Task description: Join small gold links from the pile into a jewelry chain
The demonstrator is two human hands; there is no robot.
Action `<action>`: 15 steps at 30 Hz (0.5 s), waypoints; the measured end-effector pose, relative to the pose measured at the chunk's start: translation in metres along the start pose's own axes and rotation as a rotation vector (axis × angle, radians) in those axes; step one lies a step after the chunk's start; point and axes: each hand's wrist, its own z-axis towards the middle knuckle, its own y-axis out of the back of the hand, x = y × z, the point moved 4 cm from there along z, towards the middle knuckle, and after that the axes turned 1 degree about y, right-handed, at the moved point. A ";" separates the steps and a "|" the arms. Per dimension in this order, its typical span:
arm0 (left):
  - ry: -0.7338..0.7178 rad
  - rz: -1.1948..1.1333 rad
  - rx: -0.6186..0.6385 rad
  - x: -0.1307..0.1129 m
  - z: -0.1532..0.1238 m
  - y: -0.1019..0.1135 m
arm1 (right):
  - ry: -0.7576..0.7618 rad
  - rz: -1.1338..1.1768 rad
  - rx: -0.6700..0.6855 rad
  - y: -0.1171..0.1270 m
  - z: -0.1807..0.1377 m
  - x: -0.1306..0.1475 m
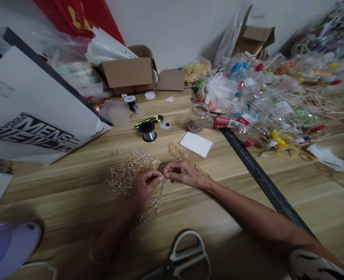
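A tangled heap of gold and silver beaded wirework [128,171] lies on the wooden floor [72,194] in front of me. My left hand [144,188] rests at its right edge, fingers pinched on a beaded strand that trails down beneath the hand. My right hand [182,174] meets it fingertip to fingertip, also pinched on the strand. A gold chain-like piece [179,154] runs out from under my right hand toward the back.
A wire spool [148,131], a yellow-black utility knife [148,121], a white pad [195,144] and a bead jar [195,118] lie beyond. Scissors [186,254] sit near me. Cardboard boxes [128,74], a printed board [28,112] and a pile of plastic bottles [277,105] surround.
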 end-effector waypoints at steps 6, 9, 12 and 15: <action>-0.010 -0.021 0.063 -0.003 0.002 0.001 | -0.017 0.027 0.013 0.001 0.001 -0.002; -0.023 -0.011 0.069 -0.004 0.003 0.000 | -0.035 0.050 0.024 0.002 0.002 -0.004; -0.028 -0.016 0.064 -0.001 0.002 -0.001 | -0.049 0.068 0.039 0.002 0.002 -0.005; -0.028 -0.048 0.056 0.003 0.002 -0.002 | -0.065 0.076 0.046 0.002 0.002 -0.005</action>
